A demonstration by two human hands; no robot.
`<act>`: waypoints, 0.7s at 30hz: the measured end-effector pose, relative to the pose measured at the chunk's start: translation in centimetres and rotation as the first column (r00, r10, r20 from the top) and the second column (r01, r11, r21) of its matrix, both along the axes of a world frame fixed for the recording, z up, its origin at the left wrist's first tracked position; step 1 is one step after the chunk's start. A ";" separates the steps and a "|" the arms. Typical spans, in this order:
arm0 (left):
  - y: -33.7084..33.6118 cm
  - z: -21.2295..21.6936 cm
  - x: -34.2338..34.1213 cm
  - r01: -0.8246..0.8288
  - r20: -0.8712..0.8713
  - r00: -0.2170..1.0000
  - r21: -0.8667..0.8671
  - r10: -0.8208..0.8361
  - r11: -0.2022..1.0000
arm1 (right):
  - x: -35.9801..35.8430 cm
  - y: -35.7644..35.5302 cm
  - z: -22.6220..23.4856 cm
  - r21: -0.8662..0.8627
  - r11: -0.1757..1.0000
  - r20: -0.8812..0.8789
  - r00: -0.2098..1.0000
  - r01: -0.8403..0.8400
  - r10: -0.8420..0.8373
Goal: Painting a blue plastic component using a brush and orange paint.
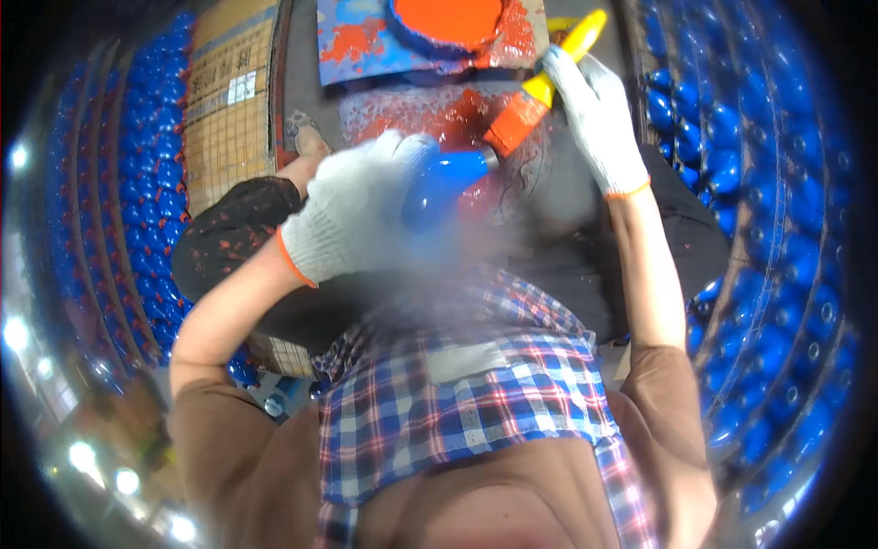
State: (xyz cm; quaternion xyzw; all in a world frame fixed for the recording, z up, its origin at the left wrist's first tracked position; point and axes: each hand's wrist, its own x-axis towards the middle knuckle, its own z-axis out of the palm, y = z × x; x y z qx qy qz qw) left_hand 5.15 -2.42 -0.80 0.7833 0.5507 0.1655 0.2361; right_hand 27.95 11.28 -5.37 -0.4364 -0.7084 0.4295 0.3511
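Note:
My left hand point(352, 197), in a white knit glove with an orange cuff, is closed around a glossy blue rounded piece point(455, 174) that narrows to a small metal-coloured end on its right. In my gloved right hand point(599, 123) is a paintbrush point(541, 89) with a yellow handle, tilted up to the right. Its orange-red bristles are at the narrow end of the blue piece; whether they touch it I cannot tell. A blur hides the lower part of the piece. Just beyond the hands, a round container point(405, 35) holds bright orange-red paint.
Beneath the container lies a blue, paint-splashed board point(343, 69). Nearer me is a red-spattered surface point(384, 114). A cardboard box point(233, 119) stands at the left. Stacked rows of similar blue pieces point(155, 156) line the left side, and more blue pieces point(796, 229) fill the right.

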 end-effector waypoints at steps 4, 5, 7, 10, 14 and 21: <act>0.2 -0.2 0.3 0.053 -0.359 0.933 0.091 -0.017 0.994 | -1.6 1.1 -2.1 0.052 0.998 0.192 0.981 -0.037 0.026; 0.5 0.2 0.4 0.110 -0.426 0.902 0.070 -0.070 0.992 | -1.6 1.3 -2.4 0.046 0.998 0.209 0.977 -0.052 0.042; 0.5 0.2 0.4 0.164 -0.490 0.863 0.048 -0.120 0.985 | -2.2 1.1 -3.1 0.082 0.995 0.214 0.976 -0.060 0.042; 0.2 -0.3 0.3 0.211 -0.538 0.836 0.139 -0.106 0.967 | -2.6 0.3 -1.8 0.065 0.991 0.222 0.970 -0.115 0.098; 0.7 0.3 0.4 0.202 -0.513 0.850 0.109 -0.119 0.973 | -1.8 -0.7 -1.4 0.591 0.774 0.337 0.941 -0.225 0.017; 1.3 0.3 -0.3 0.055 -0.249 0.966 -0.062 -0.069 0.997 | -1.4 -4.7 3.0 0.478 0.872 0.078 0.994 -0.103 0.074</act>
